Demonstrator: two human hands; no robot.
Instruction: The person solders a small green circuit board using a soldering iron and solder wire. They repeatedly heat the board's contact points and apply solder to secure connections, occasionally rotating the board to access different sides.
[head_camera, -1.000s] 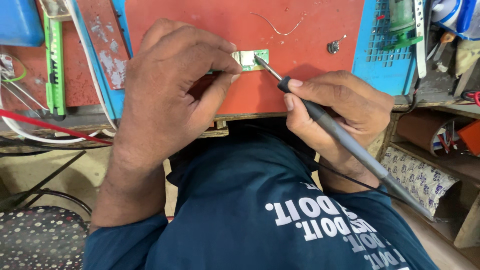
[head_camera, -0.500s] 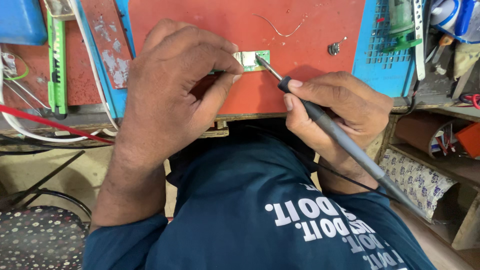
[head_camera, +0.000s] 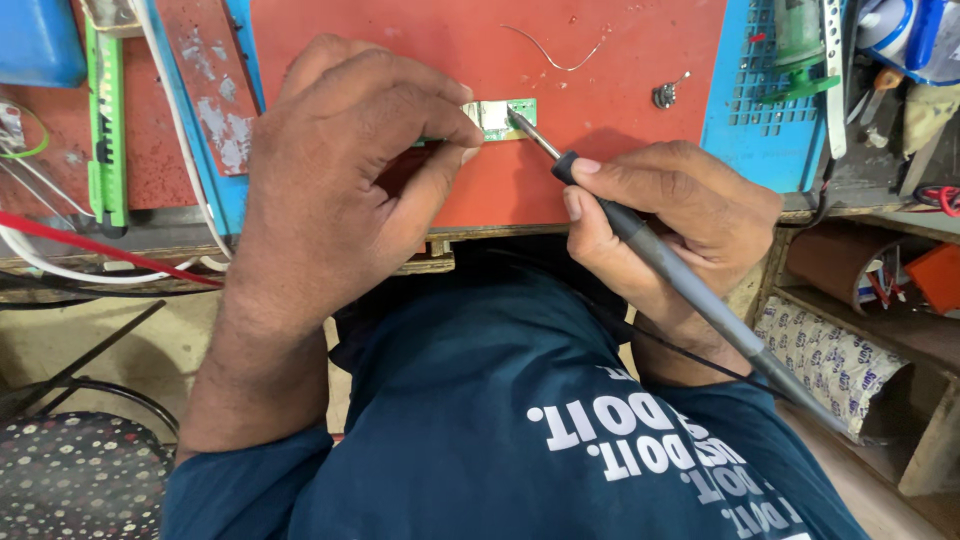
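A small green circuit board, flat and rectangular with pale metal patches, lies on a worn red mat whose surface is scuffed and speckled. The left hand arches over the board's left end, knuckles up and wrist bent, fingertips curled down and pressing the board against the mat, so the hand is mostly closed on it. The right hand sits just right of the board, fingers wrapped in a pen-like grip round a soldering iron: a slim grey handle with a black collar and a thin bright metal tip that slants up-left and touches the board's right end. A black cord runs back from the handle. Above the board, on the mat, lies a curved strand of thin wire; further right of the board sits a small metal screw, and beyond it a blue perforated plastic tray.
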